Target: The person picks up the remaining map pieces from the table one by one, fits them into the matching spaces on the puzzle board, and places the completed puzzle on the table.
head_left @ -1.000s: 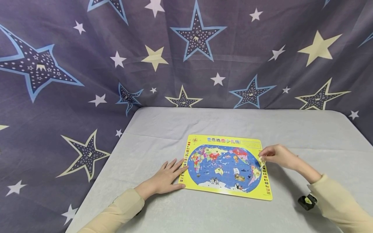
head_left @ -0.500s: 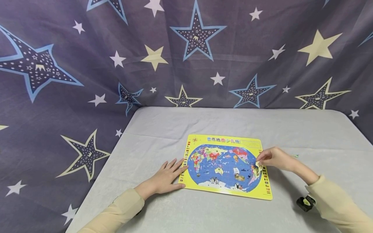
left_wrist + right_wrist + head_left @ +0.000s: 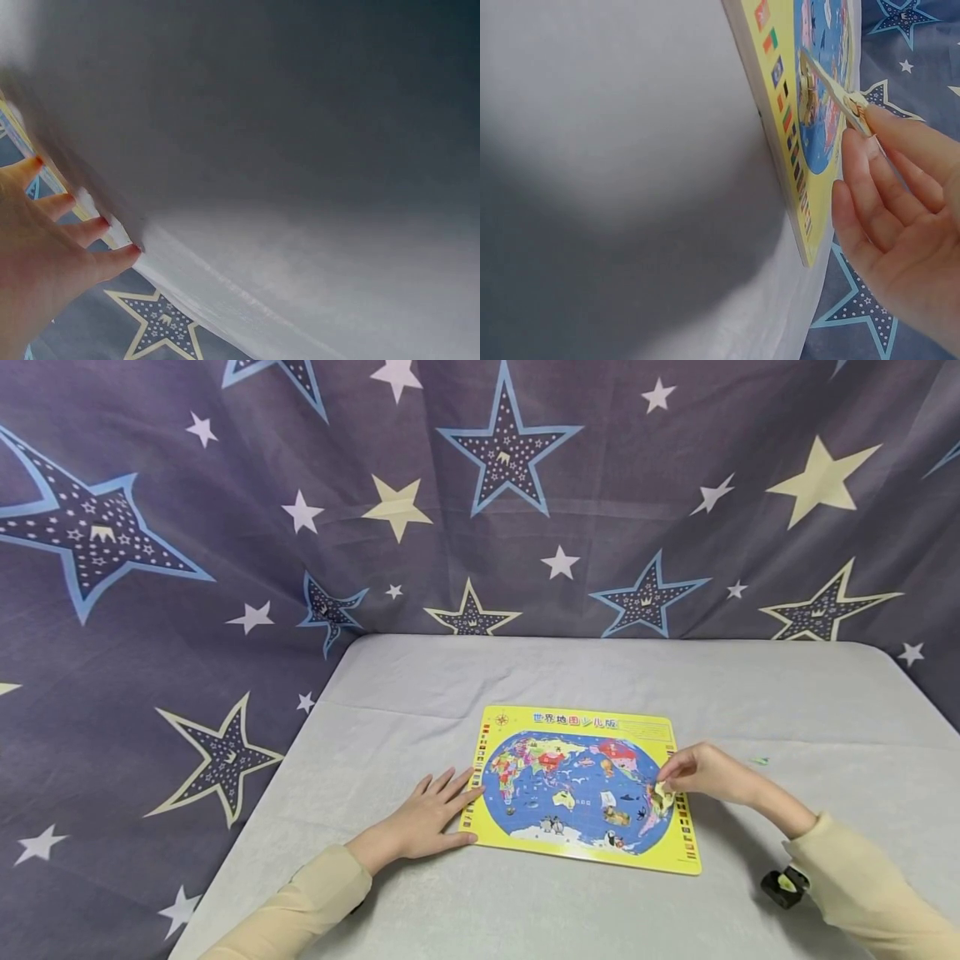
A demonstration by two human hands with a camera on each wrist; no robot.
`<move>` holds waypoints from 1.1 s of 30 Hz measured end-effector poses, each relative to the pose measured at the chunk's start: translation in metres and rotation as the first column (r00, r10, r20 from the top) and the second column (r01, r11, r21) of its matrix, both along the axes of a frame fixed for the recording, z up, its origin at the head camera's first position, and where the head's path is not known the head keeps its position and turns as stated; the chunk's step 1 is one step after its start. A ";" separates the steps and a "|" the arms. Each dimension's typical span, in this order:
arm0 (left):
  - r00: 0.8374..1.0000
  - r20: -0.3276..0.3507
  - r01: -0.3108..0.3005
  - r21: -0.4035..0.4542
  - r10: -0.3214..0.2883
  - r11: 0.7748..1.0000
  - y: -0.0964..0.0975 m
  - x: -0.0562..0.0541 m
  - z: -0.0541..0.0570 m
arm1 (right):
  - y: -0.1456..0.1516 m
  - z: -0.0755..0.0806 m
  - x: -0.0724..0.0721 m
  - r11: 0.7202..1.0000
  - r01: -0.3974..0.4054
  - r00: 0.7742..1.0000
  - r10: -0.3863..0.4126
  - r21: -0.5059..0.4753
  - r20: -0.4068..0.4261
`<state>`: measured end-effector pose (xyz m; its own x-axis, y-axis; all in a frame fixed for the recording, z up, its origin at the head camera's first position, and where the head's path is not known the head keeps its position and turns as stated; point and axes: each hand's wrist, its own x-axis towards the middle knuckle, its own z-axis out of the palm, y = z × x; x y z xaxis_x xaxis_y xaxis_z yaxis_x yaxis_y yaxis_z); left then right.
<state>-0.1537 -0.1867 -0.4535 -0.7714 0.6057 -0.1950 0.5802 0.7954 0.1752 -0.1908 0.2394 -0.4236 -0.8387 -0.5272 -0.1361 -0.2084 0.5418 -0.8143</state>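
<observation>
A yellow-bordered world map puzzle board lies flat on the table. My left hand rests at its left edge with fingers spread, the fingertips touching the border. Between thumb and index finger, my right hand pinches a small, pale yellow puzzle piece over the map's right side. In the right wrist view the piece is tilted, its lower end close to or touching the board; which of these cannot be told. Along the border run printed flags. The left wrist view shows the left fingers against the board's edge.
A small green piece lies on the grey tablecloth to the right of the board. Beside the right sleeve is a black object. A star-patterned curtain stands behind the table and on its left.
My right hand has moved slightly left and down with the puzzle piece, over the map's right side. The green piece has come into view behind the wrist. My left hand stays put.
</observation>
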 end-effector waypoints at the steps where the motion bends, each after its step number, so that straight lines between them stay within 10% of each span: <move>1: 1.000 -0.001 0.000 0.001 0.000 1.000 0.000 0.000 0.000 | 0.000 -0.001 0.000 1.000 -0.003 1.000 0.003 -0.006 0.002; 33: 1.000 -0.008 0.003 0.014 -0.003 1.000 0.000 0.000 -0.001 | -0.006 -0.013 0.004 0.999 -0.035 0.999 0.036 0.031 -0.037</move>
<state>-0.1532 -0.1872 -0.4548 -0.7711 0.6108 -0.1800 0.5841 0.7910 0.1819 -0.1871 0.2339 -0.4370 -0.8245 -0.5527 -0.1213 -0.2579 0.5579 -0.7888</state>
